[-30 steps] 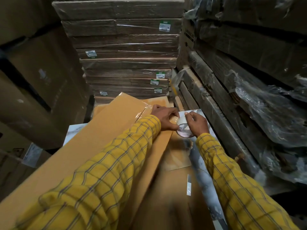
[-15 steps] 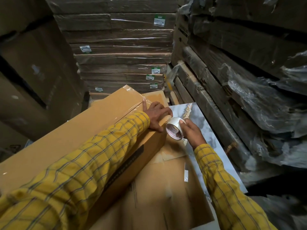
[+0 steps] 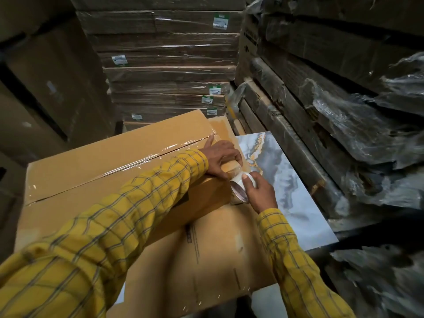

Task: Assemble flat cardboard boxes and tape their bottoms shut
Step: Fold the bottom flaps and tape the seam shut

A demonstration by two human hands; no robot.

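Head view, box: the assembled cardboard box (image 3: 110, 171) lies on the bench (image 3: 296, 196), bottom flaps up. It fills the left and middle of the scene, with its near-right corner under the person's hands.
Head view, seam: a strip of clear tape (image 3: 128, 166) runs along the join of the flaps, from the near left to the far right. It shines and is a little wrinkled.
Head view, left hand: the left hand (image 3: 221, 157) presses on the box's far right edge. The forefinger is stretched along the seam and the other fingers are bent over the corner onto the tape end.
Head view, right hand: the right hand (image 3: 259, 191) has its fingers wrapped round the tape roll (image 3: 241, 188), which touches the box's side wall just below the left hand.
Head view, flat stock: another flattened carton (image 3: 206, 260) lies under the box on the near side. Wrapped bundles of flat cardboard (image 3: 165, 72) are stacked far behind.
Handling, box: likely light and hollow, with stiff panels that give at the seam. Best steadied with a flat palm near an edge or corner, not by pressing mid-flap.
Handling, tape: thin, sticky and quick to crease, so it probably wants tension from the roll and a thumb rubbing it down over the corner.
Handling, roll: rigid and small, easily held by curling the fingers round the rim.
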